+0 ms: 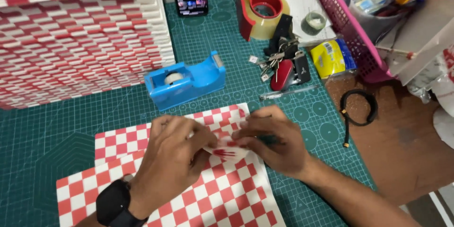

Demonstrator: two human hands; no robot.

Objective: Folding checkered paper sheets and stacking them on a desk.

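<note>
Checkered paper sheet point(227, 194) flat on surface; left hand point(172, 153), right hand point(272, 139) pinch its small folded piece point(226, 151) together for alignment.

small white piece point(227, 150) half-hidden under fingers point(201, 135)

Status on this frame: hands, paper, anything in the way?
Both hands, left hand and right hand, pinching a small folded paper piece. Over checkered sheets. Blue tape dispenser behind, apart.
</note>
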